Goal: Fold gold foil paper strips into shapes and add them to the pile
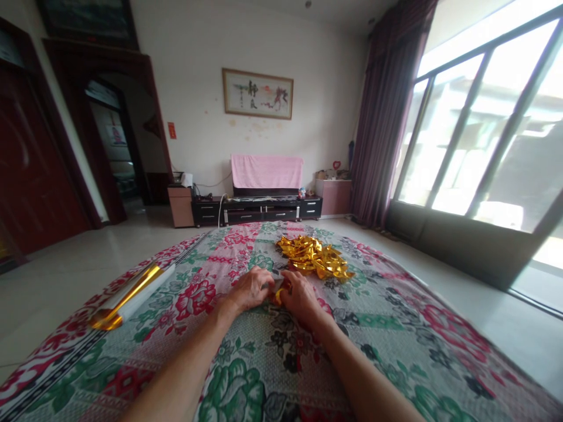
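My left hand [254, 287] and my right hand [301, 296] are close together over the middle of the flowered cloth. Their fingers pinch a small piece of gold foil paper [278, 294], with a pale side showing between them. Much of the paper is hidden behind the fingers. Just beyond my right hand lies a pile of folded gold foil paper pieces [313, 257]. Off to the left, a stack of gold foil paper sheets [134, 296] rests on the cloth, partly curled, showing white and gold.
A patterned cloth [237, 375] in red, green and grey covers the round table. Beyond it stands a low black cabinet [264, 210] with a pink cloth [267, 171] draped over something on top. Tall windows [466, 123] and a purple curtain [380, 117] are on the right.
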Motion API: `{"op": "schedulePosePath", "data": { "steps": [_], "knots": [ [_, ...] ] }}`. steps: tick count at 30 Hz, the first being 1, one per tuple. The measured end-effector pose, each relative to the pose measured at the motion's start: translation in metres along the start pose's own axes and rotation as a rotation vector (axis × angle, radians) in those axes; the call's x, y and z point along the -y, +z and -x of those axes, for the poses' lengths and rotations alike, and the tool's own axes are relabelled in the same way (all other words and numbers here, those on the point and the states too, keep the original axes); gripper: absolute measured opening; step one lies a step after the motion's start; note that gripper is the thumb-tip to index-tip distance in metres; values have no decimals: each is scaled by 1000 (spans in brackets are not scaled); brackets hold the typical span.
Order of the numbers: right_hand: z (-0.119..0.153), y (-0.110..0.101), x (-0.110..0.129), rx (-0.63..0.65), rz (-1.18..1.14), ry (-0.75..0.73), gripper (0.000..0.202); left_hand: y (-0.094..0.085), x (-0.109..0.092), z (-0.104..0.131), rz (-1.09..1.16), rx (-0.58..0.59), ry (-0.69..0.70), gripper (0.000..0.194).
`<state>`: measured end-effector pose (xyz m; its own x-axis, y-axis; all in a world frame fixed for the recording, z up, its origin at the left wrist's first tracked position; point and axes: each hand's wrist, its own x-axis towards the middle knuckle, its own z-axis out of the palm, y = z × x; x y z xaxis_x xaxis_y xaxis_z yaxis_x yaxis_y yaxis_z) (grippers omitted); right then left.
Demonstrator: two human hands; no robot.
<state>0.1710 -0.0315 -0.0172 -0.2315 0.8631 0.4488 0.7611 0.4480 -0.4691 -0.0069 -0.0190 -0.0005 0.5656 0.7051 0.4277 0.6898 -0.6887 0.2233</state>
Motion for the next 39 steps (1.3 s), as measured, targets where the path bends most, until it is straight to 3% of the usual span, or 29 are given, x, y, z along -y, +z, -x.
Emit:
{"op": "schedulePosePath", "data": {
  "steps": [14, 19, 30, 39],
  "knots": [
    [-7, -5, 3, -124, -88, 109, 32, 4, 5, 2, 149, -116, -168, 14],
    [-6, -1, -1, -165, -22, 147, 29, 6, -2, 0, 167, -95, -92, 13],
    [-3, -13, 5, -78, 107, 139, 22, 7, -7, -3, 99, 29, 7, 13],
    [3, -13, -3, 4, 259, -21, 22, 4, -12, -4, 85, 72, 126, 15]
  ]
}}
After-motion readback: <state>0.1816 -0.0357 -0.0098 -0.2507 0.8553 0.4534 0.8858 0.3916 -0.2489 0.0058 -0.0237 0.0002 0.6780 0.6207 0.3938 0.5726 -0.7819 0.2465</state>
